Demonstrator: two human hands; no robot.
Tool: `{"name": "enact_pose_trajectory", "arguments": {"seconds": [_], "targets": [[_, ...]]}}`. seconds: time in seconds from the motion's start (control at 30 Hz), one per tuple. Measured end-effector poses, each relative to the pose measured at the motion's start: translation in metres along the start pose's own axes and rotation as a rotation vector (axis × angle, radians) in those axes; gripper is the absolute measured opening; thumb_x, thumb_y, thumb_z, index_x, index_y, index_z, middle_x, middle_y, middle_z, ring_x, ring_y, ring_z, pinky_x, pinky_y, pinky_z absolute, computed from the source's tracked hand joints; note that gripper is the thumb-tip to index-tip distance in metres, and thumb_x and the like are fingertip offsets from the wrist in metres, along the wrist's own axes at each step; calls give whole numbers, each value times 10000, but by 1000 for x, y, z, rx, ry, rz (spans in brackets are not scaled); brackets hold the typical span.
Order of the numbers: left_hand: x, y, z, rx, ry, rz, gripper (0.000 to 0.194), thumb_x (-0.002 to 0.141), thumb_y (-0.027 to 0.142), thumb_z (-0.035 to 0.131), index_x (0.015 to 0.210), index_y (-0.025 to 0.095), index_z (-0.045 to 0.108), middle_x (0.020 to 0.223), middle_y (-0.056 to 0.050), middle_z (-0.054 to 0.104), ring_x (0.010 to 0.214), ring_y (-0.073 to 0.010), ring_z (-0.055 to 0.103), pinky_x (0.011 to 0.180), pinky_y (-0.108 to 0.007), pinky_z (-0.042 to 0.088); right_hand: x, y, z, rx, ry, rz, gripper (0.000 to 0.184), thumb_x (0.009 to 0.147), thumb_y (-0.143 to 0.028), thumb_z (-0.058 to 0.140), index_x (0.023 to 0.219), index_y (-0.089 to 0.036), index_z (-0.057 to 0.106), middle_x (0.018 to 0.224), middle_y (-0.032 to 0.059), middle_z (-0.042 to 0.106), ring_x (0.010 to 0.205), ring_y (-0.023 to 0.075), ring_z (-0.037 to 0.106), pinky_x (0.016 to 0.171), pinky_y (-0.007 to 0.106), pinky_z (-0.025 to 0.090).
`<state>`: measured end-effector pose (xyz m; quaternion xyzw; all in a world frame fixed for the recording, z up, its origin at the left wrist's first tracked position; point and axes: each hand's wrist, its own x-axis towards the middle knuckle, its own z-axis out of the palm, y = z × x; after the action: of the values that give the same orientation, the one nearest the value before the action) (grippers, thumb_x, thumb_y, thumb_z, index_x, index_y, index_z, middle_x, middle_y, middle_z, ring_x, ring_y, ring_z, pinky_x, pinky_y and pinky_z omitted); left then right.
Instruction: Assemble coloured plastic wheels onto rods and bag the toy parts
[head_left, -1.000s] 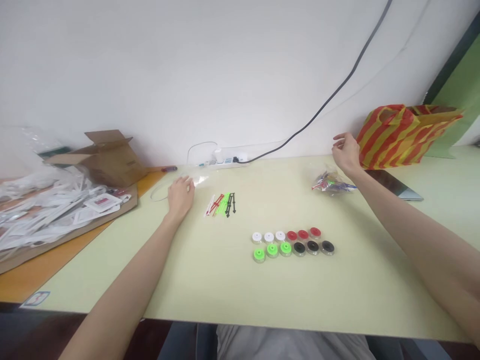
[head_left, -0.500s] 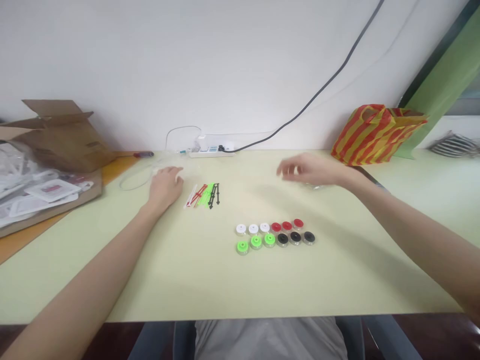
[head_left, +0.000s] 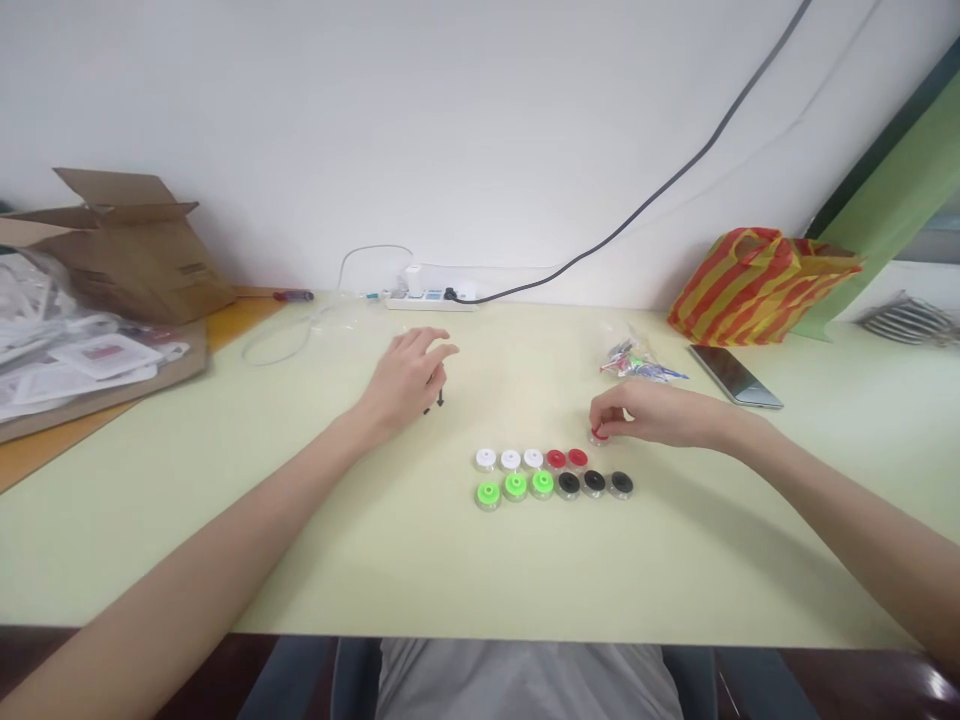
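Note:
My right hand [head_left: 637, 411] is closed on a red disc in a clear base [head_left: 598, 436], at the right end of the back row. Left of it in that row stand two red discs [head_left: 566, 459] and three white discs [head_left: 510, 460]. The front row has three green discs [head_left: 515, 486] and three black discs [head_left: 593, 484], also on clear bases. My left hand [head_left: 409, 377] hovers over the small plastic sticks, its fingers apart. It hides most of them; only ends of the black sticks [head_left: 440, 399] show below the thumb.
A phone [head_left: 735, 376] and a clear bag of coloured pieces [head_left: 634, 362] lie at the right, before a striped bag [head_left: 757, 290]. A power strip [head_left: 431, 298] lies against the wall. At the left are a cardboard box [head_left: 142, 260] and a screwdriver [head_left: 293, 296].
My left hand has moved right, over the sticks. My right hand has come down onto the last red disc, uncovering the phone and the clear bag.

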<state>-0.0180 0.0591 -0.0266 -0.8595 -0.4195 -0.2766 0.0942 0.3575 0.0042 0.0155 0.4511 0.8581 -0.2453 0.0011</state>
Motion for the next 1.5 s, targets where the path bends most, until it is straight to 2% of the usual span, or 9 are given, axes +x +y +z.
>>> {"name": "enact_pose_trajectory", "arguments": {"seconds": [0.13,0.33,0.5,0.63,0.73,0.9,1.17,1.33,1.5], "targets": [[-1,-10,-1,51,-27,-32,361,944,128,446,1151,215,728,1331,-137,666,1307,-336,560,1085,-547,439,39,6,0,-53,146,-17,143,912,-200,588,874,-220,724,916,44,781,833,224,697,752,322,474],[-5,-33,0,177,-65,-12,367,957,127,409,1101,176,744,1340,-167,651,1297,-353,562,1083,-554,434,107,-39,16,-198,252,-280,148,919,-111,531,871,-182,652,900,80,732,799,196,615,712,289,394],[-6,-36,2,188,-66,-22,363,956,123,422,1092,195,751,1346,-148,644,1298,-336,558,1082,-536,437,126,-66,13,-336,237,-258,182,955,-137,505,920,-204,671,798,46,712,705,188,557,616,299,294],[-5,-33,2,188,-55,-23,390,954,91,405,1108,197,747,1330,-131,654,1285,-317,562,1073,-512,441,145,-79,15,-355,335,-322,262,1006,-172,480,1086,-207,727,995,64,723,807,184,592,663,291,318],[-4,-33,1,164,-37,-53,411,915,47,416,1115,187,746,1286,-131,680,1250,-318,579,1034,-503,459,164,-87,23,-370,311,-384,310,1018,-176,479,1193,-214,732,1062,79,691,847,188,606,685,292,325],[-5,-40,2,71,19,-150,417,819,11,445,1039,173,760,1171,-134,720,1162,-328,607,993,-507,479,184,-96,30,-360,357,-406,302,1012,-147,476,1151,-196,739,1034,78,666,867,194,615,680,292,325],[-11,-71,11,-124,237,-355,506,705,5,405,1038,187,740,1040,-89,743,1060,-277,653,999,-450,491,223,-114,29,-373,340,-464,316,1010,-117,509,1201,-202,747,1148,92,682,1007,214,633,732,294,365],[-13,-78,8,-92,280,-380,535,688,5,399,1068,196,722,1003,-82,734,1037,-284,644,986,-454,486,250,-128,30,-396,240,-567,230,955,-93,622,1107,-191,764,1149,90,711,1029,216,639,741,287,382],[-13,-77,7,-65,282,-393,511,688,17,412,1049,212,716,1006,-76,733,1053,-295,633,976,-454,481,264,-133,31,-455,232,-596,226,886,-12,620,965,-174,756,1046,81,738,960,221,653,694,289,365]]}}
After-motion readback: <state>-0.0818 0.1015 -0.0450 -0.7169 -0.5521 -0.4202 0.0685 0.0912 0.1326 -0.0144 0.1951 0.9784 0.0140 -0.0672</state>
